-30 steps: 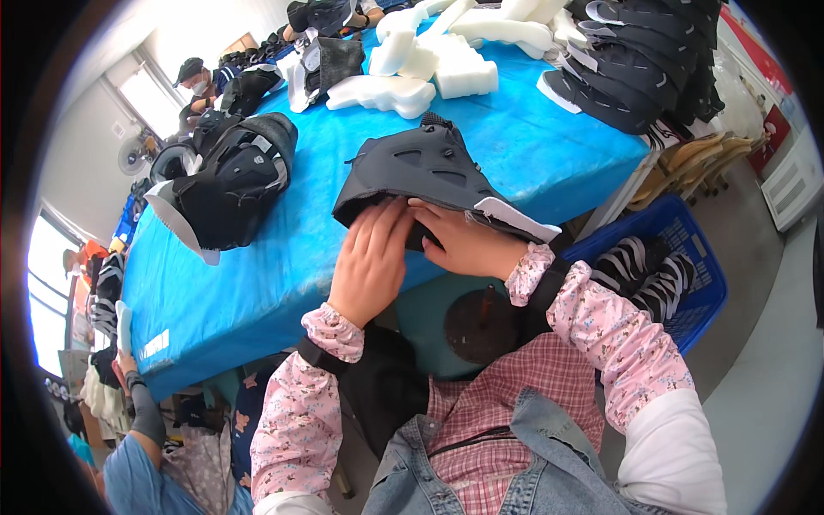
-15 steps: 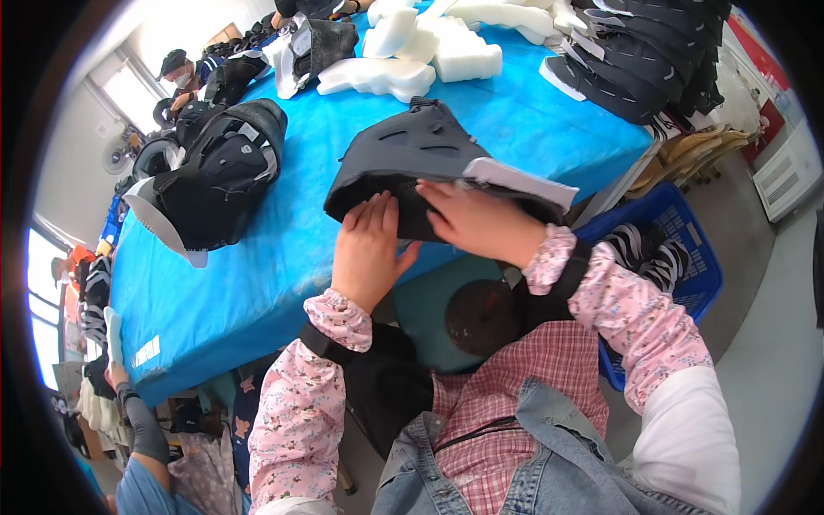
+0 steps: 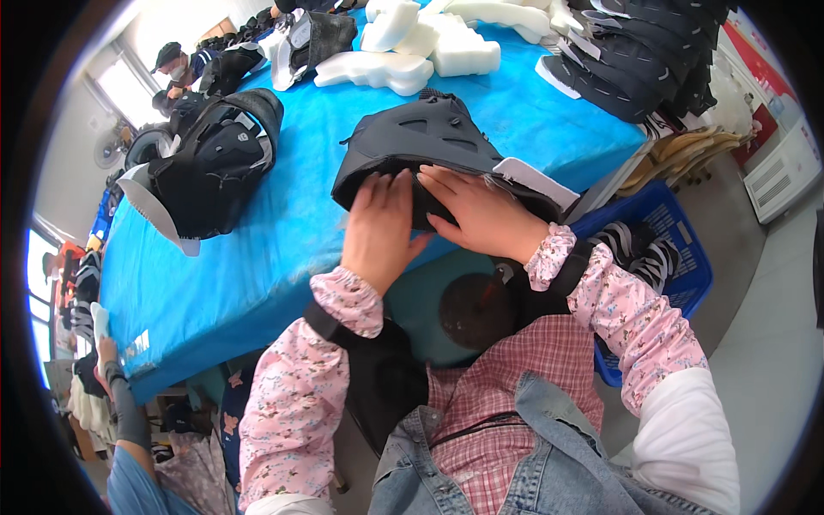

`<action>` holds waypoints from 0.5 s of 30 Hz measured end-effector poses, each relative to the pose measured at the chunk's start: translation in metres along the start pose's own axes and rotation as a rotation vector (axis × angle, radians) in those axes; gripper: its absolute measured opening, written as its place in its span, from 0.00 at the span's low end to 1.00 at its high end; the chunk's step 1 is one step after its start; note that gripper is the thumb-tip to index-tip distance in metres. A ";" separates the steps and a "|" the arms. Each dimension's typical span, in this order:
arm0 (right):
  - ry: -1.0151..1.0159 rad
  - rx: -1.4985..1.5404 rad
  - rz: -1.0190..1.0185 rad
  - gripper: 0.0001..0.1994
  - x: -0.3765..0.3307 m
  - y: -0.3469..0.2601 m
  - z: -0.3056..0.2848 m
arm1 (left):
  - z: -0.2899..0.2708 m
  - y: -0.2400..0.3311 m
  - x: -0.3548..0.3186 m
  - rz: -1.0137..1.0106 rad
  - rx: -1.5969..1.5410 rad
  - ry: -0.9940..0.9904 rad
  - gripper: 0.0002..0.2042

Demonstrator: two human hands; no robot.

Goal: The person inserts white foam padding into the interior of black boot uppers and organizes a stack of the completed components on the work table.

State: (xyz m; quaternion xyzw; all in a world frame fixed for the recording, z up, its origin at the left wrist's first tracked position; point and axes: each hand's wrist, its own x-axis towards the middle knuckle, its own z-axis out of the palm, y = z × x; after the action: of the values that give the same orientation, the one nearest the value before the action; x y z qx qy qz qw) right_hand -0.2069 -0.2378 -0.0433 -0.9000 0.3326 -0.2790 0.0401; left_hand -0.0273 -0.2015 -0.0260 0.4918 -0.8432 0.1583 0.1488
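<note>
At near edge of blue table (image 3: pixel 223 283): dark padded piece (image 3: pixel 412 136), long axis running crosswise, is opening toward the near side.
Left hand (image 3: pixel 375 232): flattish, touching lining (image 3: pixel 419 204).
Right hand (image 3: pixel 489 215): loosely spread, likewise touching.

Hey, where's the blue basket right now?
In the head view, the basket sits at the right, below and beside the blue table's right end, partly hidden by the pink right sleeve.
</note>
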 end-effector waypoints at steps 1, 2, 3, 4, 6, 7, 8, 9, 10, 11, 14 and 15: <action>-0.065 -0.004 0.042 0.30 -0.002 0.004 -0.001 | -0.002 -0.004 -0.004 -0.017 0.029 -0.033 0.38; -0.061 -0.001 0.044 0.30 -0.003 0.002 -0.002 | -0.004 -0.007 -0.010 -0.014 0.032 -0.036 0.38; -0.117 0.029 0.085 0.33 -0.004 0.001 -0.003 | -0.005 -0.010 -0.015 0.013 0.098 -0.019 0.38; -0.174 0.059 0.127 0.36 -0.004 -0.001 -0.003 | -0.005 -0.011 -0.019 0.042 0.162 -0.001 0.37; -0.127 0.015 0.032 0.39 -0.008 0.001 -0.001 | -0.006 -0.008 -0.021 0.011 0.134 0.020 0.36; -0.083 -0.027 -0.058 0.42 -0.010 0.002 0.001 | -0.008 -0.008 -0.023 0.000 0.106 0.029 0.35; -0.080 -0.026 -0.060 0.42 -0.012 0.004 0.003 | -0.011 -0.008 -0.026 -0.009 0.077 0.035 0.34; -0.141 0.012 -0.025 0.44 -0.014 0.006 0.005 | -0.012 -0.008 -0.031 -0.009 0.083 0.035 0.34; -0.202 0.051 0.009 0.45 -0.016 0.007 0.007 | -0.013 -0.008 -0.038 0.021 0.122 0.017 0.32; -0.271 0.046 0.013 0.44 -0.015 0.010 0.008 | -0.015 -0.006 -0.041 0.056 0.159 0.003 0.30; -0.292 -0.053 -0.074 0.43 -0.011 0.020 0.000 | -0.026 0.004 -0.050 0.044 -0.097 0.080 0.24; -0.186 -0.082 -0.145 0.36 -0.014 0.020 -0.007 | -0.028 0.007 -0.056 0.037 -0.122 0.134 0.18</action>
State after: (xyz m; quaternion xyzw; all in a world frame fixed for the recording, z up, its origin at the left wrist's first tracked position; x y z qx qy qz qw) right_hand -0.2306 -0.2443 -0.0492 -0.9445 0.2727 -0.1826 0.0138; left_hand -0.0047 -0.1427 -0.0245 0.4547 -0.8482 0.1421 0.2316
